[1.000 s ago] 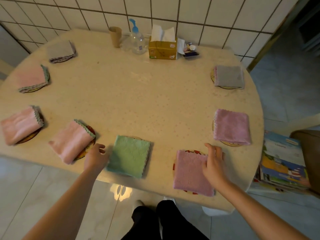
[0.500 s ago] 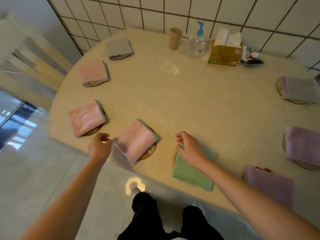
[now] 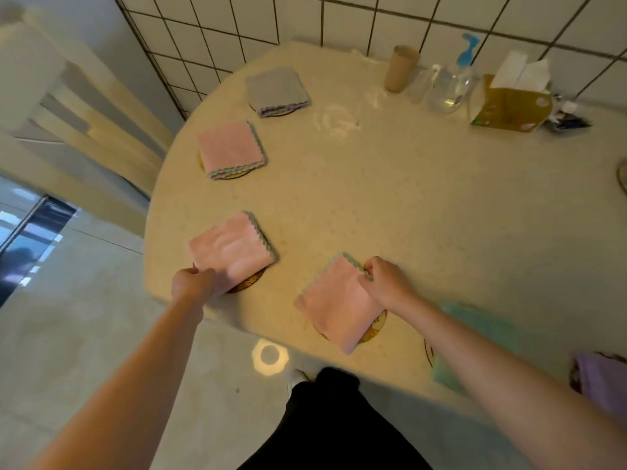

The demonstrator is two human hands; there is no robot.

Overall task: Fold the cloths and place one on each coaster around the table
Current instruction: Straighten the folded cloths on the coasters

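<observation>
Head view of a rounded, speckled cream tabletop (image 3: 407, 205) set against a white tiled wall (image 3: 305, 22). The left hand (image 3: 191, 284), fingers curled, pinches the near corner of a folded pink cloth (image 3: 232, 247) that lies on a brown coaster (image 3: 249, 283) at the tabletop's near-left edge. The right hand (image 3: 385, 283) pinches the right-hand scalloped edge of a second folded pink cloth (image 3: 334, 301), which lies tilted across a patterned coaster (image 3: 375, 329) just beside the first. Farther along the left edge, a third folded pink cloth (image 3: 230, 149) and a folded grey cloth (image 3: 276, 89) each cover a coaster of their own. At the near right, a green cloth (image 3: 475, 334) lies partly hidden behind the right forearm, and a purple cloth (image 3: 600, 378) sits at the frame's edge. By the wall stand a tan cup (image 3: 400, 67), a clear pump bottle (image 3: 451, 84) with a blue top, and a yellow tissue box (image 3: 509, 101).
</observation>
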